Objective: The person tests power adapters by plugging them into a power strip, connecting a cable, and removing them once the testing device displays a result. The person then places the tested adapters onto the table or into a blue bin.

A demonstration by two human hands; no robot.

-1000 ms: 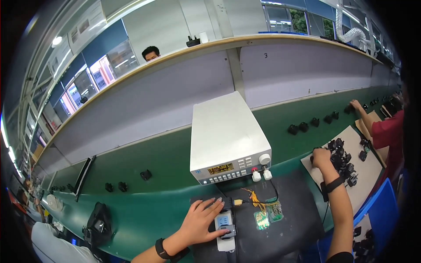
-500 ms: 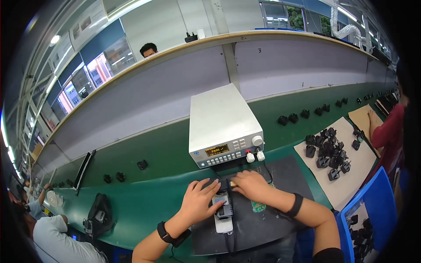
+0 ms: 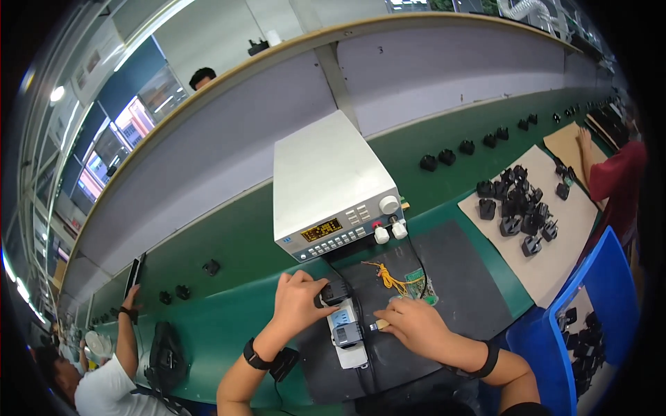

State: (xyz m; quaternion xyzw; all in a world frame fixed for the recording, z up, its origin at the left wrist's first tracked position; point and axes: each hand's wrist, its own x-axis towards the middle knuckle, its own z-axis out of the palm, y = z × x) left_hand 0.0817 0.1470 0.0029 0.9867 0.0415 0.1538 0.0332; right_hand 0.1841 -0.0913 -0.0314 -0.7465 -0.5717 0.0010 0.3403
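Observation:
My left hand [image 3: 300,303] is closed around a black charger [image 3: 337,292] at the far end of a white power strip [image 3: 354,356]. Further down the strip sits a dark grey plug-in block [image 3: 347,335]. Between the fingertips of my right hand [image 3: 416,323] is a USB plug [image 3: 379,324] with a yellowish body, its metal end pointing left, apart from the strip and charger. Beyond my right hand lie a small green circuit board [image 3: 419,283] and a bundle of yellow wire [image 3: 393,281]. A grey-white bench instrument [image 3: 338,184] with a lit display stands behind.
A black mat [image 3: 461,277] lies under my hands on the green bench. To the right are many black chargers [image 3: 517,201] on cardboard [image 3: 479,229] and a blue chair [image 3: 558,340] holding more. A black bag [image 3: 166,353] lies left. Co-workers sit on both sides.
My right hand has drawn the USB plug back from the charger, to the right and nearer. The instrument's display has changed. At left, a co-worker's arm now reaches forward.

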